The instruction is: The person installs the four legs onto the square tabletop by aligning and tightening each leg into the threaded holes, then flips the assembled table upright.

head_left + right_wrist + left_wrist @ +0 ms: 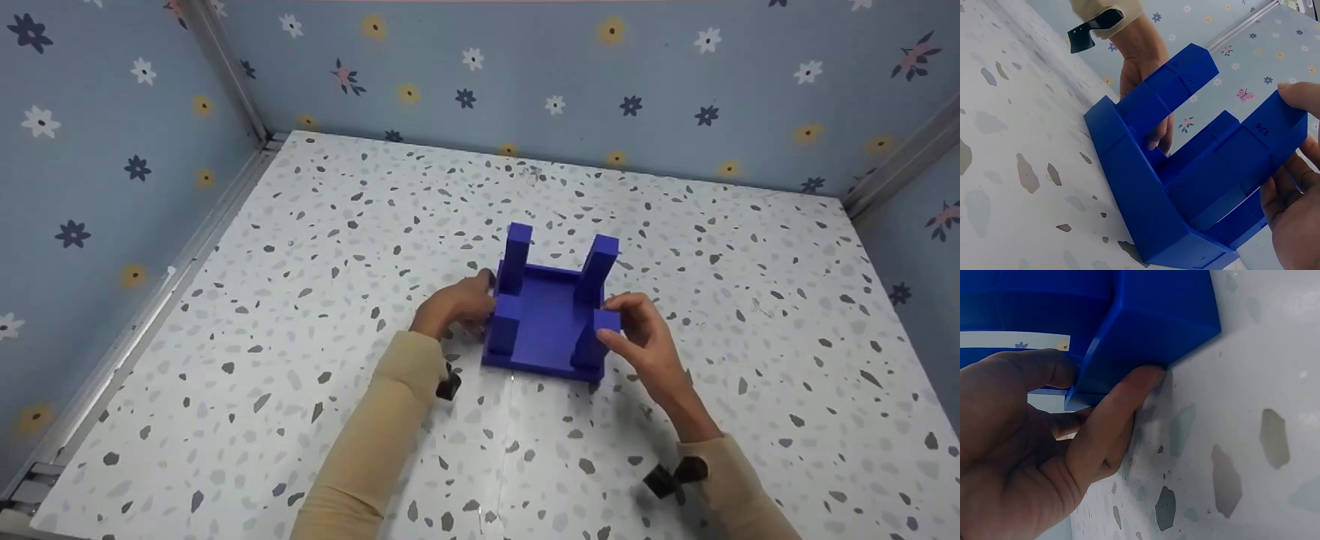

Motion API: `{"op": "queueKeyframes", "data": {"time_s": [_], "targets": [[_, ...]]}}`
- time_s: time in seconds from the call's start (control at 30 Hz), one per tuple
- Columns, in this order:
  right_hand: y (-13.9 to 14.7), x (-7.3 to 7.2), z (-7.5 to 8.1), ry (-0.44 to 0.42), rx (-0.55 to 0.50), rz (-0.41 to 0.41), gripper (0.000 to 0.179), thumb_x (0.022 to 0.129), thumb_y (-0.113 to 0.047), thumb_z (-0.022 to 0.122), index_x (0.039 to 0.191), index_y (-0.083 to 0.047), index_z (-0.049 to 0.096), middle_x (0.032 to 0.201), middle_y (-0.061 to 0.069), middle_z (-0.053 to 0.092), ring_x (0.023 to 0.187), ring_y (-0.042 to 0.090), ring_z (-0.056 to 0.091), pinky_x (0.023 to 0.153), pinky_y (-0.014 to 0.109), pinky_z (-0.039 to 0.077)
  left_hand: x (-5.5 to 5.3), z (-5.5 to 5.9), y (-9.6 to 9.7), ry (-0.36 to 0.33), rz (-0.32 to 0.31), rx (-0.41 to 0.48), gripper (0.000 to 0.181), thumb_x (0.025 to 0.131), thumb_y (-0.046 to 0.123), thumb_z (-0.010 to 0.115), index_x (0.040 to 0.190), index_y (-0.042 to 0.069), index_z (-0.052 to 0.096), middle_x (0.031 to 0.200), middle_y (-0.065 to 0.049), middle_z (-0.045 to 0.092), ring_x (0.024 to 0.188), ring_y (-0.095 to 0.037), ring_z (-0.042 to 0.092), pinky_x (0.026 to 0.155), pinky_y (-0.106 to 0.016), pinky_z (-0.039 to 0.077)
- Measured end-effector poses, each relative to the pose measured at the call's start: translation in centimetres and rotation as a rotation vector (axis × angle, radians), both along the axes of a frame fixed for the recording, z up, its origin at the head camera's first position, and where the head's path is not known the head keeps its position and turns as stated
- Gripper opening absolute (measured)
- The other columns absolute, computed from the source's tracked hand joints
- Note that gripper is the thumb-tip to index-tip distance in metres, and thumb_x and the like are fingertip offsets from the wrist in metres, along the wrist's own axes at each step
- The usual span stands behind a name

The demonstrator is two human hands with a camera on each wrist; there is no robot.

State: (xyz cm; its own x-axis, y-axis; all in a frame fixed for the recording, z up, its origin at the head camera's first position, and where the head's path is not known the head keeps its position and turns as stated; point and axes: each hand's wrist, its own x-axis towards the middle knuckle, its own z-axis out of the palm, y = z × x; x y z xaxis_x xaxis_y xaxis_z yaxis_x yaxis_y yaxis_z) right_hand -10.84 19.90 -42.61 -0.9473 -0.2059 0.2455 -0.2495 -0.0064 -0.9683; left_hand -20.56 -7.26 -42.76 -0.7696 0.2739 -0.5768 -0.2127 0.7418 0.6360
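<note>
A square blue plastic tray (551, 319) with a low rim and an upright post at each corner rests on the speckled tabletop. At its left side my left hand (459, 304) grips the rim, thumb on the inner side and a finger low along the outer wall in the left wrist view. My right hand (651, 349) pinches the upper part of the near right post (1241, 157) between thumb and fingers. Small numbers and seam lines mark the posts in the right wrist view. The left fingertips are partly hidden behind the tray in the head view.
The white speckled tabletop (315, 375) spreads around the tray. Blue flower-patterned panels (525, 75) stand behind it and at both sides, with metal rails (232, 82) at the corners. Black wrist-worn pieces (675, 476) sit at both cuffs.
</note>
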Motion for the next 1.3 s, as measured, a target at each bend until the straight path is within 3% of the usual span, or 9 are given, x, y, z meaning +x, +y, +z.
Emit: {"op": "queueKeyframes", "data": {"time_s": [0.07, 0.2, 0.33, 0.53, 0.87, 1.3], "targets": [[0.1, -0.1, -0.1, 0.014, -0.029, 0.036, 0.027, 0.094, -0.002, 0.051, 0.119, 0.007, 0.047, 0.118, 0.020, 0.049, 0.108, 0.020, 0.051, 0.095, 0.027, 0.042, -0.1, 0.0, 0.0, 0.002, -0.003, -0.008, 0.065, 0.089, 0.050, 0.055, 0.140, 0.017, 0.031, 0.097, -0.009, 0.065, 0.072, -0.021, 0.069, 0.062, -0.048, 0.051], [0.4, -0.4, -0.2, 0.033, -0.121, 0.126, 0.030, 0.093, -0.001, 0.038, 0.120, 0.005, 0.050, 0.120, 0.017, 0.053, 0.113, 0.020, 0.051, 0.100, 0.030, 0.039, -0.2, -0.1, 0.1, 0.003, -0.009, -0.020, 0.062, 0.091, 0.046, 0.054, 0.140, 0.017, 0.031, 0.099, -0.009, 0.064, 0.072, -0.021, 0.069, 0.061, -0.047, 0.051], [0.5, -1.0, -0.4, 0.035, -0.172, 0.204, 0.035, 0.089, 0.002, 0.036, 0.118, 0.003, 0.055, 0.117, 0.010, 0.058, 0.114, 0.021, 0.052, 0.101, 0.031, 0.039, -0.2, 0.0, 0.1, 0.005, -0.010, -0.020, 0.058, 0.091, 0.043, 0.053, 0.138, 0.016, 0.032, 0.100, -0.010, 0.064, 0.071, -0.021, 0.068, 0.060, -0.048, 0.051], [0.5, -1.5, -0.3, -0.007, -0.229, 0.310, 0.039, 0.088, 0.002, 0.034, 0.120, 0.008, 0.055, 0.113, 0.014, 0.061, 0.111, 0.026, 0.054, 0.101, 0.035, 0.041, -0.1, 0.0, 0.1, 0.008, -0.004, -0.010, 0.060, 0.090, 0.047, 0.055, 0.137, 0.017, 0.034, 0.099, -0.010, 0.064, 0.070, -0.021, 0.068, 0.060, -0.050, 0.051], [0.3, -1.4, -0.2, -0.002, -0.239, 0.322, 0.036, 0.090, 0.002, 0.034, 0.119, 0.007, 0.055, 0.111, 0.014, 0.060, 0.108, 0.025, 0.055, 0.099, 0.034, 0.042, 0.2, 0.4, 0.0, 0.009, -0.009, -0.017, 0.067, 0.086, 0.055, 0.057, 0.137, 0.017, 0.033, 0.101, -0.009, 0.063, 0.074, -0.022, 0.067, 0.066, -0.053, 0.051], [0.4, -1.2, -0.2, 0.006, -0.242, 0.318, 0.035, 0.091, 0.004, 0.035, 0.121, 0.008, 0.054, 0.112, 0.014, 0.060, 0.110, 0.026, 0.054, 0.099, 0.034, 0.042, 0.2, 0.5, 0.1, 0.017, -0.021, -0.036, 0.068, 0.087, 0.054, 0.056, 0.138, 0.017, 0.032, 0.107, -0.010, 0.058, 0.075, -0.021, 0.065, 0.065, -0.052, 0.052]]}}
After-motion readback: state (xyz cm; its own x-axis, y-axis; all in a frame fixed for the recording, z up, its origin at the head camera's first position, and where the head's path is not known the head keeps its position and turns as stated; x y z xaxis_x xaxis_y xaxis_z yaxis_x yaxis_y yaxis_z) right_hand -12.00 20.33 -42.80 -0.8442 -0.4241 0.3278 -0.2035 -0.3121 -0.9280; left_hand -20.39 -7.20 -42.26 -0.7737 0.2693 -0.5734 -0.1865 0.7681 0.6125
